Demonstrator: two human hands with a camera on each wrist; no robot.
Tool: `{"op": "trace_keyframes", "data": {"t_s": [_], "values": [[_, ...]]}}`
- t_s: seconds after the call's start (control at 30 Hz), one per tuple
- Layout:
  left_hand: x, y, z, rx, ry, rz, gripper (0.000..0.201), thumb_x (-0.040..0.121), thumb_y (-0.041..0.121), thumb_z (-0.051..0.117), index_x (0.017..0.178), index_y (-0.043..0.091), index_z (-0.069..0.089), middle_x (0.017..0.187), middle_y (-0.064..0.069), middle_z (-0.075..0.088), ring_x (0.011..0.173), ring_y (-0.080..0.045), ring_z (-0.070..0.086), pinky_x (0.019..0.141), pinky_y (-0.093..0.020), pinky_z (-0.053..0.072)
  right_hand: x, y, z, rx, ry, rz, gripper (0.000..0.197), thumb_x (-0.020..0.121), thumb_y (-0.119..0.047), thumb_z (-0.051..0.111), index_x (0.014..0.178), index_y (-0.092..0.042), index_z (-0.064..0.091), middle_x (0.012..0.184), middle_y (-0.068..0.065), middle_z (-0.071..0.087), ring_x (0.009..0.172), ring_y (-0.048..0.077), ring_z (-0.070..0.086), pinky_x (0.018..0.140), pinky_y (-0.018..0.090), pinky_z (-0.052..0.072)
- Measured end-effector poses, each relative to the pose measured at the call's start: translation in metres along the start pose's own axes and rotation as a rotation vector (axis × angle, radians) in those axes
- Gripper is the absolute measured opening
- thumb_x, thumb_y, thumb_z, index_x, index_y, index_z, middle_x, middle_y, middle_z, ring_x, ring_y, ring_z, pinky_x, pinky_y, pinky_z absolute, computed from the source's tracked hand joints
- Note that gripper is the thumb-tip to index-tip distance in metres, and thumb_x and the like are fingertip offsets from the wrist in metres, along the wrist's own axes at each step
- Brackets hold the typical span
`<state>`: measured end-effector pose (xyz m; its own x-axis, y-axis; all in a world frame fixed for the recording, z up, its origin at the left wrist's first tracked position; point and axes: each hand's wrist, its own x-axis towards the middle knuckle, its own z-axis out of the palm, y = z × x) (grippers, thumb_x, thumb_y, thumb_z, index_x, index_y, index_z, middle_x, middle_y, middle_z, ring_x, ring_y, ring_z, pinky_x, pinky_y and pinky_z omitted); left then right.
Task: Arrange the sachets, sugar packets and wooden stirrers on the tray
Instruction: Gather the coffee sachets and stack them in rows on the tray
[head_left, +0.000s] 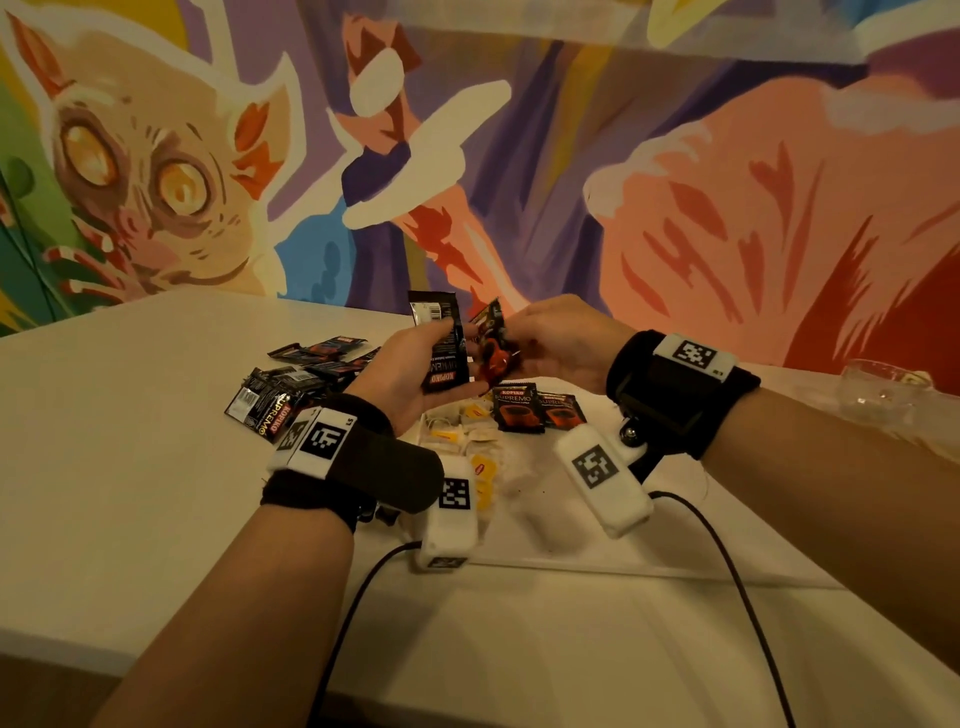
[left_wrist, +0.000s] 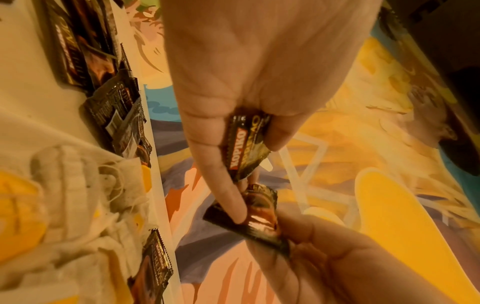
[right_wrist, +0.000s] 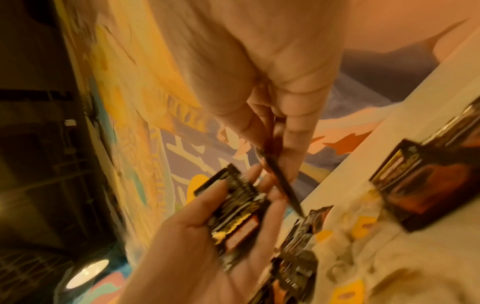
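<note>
left hand (head_left: 410, 371) raised palm-up over the white table (head_left: 130, 441), thumb and fingers curled round a black kopiko sachet (head_left: 441, 345) held upright, barcode end at 12 o'clock, red logo end at 6. in the left wrist view, same sachet (left_wrist: 242, 148) clamped between thumb and fingers.

right hand (head_left: 558, 340) at 3 o'clock of the left, nearly touching it, fingertips pinching a second sachet (head_left: 493, 343), tilted, glossy red-brown face toward the left hand. in the right wrist view, second sachet (right_wrist: 279, 176) seen edge-on, a thin dark strip between thumb and forefinger, blurred. in the left wrist view, left forefinger (left_wrist: 233, 197) touching that sachet (left_wrist: 255, 216) too.

below the hands, at 6 o'clock, white tray (head_left: 561, 530) on the table. on it, at its 12 o'clock side, two sachets face up (head_left: 537, 410), side by side, just touching. at 9 o'clock of those, pale tea bags with yellow tags (head_left: 467, 441), heaped loosely, strings tangled.

off the tray, at 9 to 10 o'clock of the left hand, loose pile of black sachets (head_left: 306, 379) on the bare table, overlapping, some face down.

at 3 o'clock, far edge of the table, clear glass dish (head_left: 878, 389), well apart from the tray.

painted mural (head_left: 519, 156) behind, at 12 o'clock.
</note>
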<state>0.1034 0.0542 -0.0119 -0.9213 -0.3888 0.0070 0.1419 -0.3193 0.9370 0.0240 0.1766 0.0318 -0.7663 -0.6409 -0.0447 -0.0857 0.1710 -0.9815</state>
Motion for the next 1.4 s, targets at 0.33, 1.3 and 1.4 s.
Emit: {"op": "trace_keyframes", "data": {"t_s": [0.33,1.3,1.4], "values": [[-0.003,0.003,0.002,-0.043,0.057,-0.042,0.009,0.097,0.01,0.04,0.099,0.008,0.048,0.095,-0.016,0.057,0.078,-0.028,0.064,0.052,-0.032,0.059,0.045,0.049,-0.076,-0.323,0.376,0.37,0.022,0.093,0.003,0.043,0.072,-0.006,0.045,0.066,0.012,0.045,0.052,0.02,0.044,0.04,0.023,0.038],[0.005,-0.002,-0.001,0.14,0.003,0.007,0.029,0.095,0.004,0.04,0.122,0.008,0.051,0.096,-0.01,0.06,0.078,-0.017,0.056,0.058,-0.026,0.04,0.019,0.022,-0.017,-0.185,0.06,-0.017,0.027,0.097,-0.027,0.047,0.104,-0.004,0.059,0.078,0.007,0.06,0.056,0.014,0.05,0.051,0.021,0.04],[0.005,-0.003,0.0,0.196,0.029,0.038,0.027,0.095,0.002,0.045,0.121,0.008,0.051,0.099,-0.012,0.061,0.083,-0.018,0.057,0.057,-0.025,0.044,0.014,0.016,-0.003,-0.089,-0.016,-0.065,0.034,0.094,-0.037,0.051,0.102,-0.005,0.06,0.075,0.006,0.062,0.052,0.014,0.053,0.046,0.02,0.041]]}}
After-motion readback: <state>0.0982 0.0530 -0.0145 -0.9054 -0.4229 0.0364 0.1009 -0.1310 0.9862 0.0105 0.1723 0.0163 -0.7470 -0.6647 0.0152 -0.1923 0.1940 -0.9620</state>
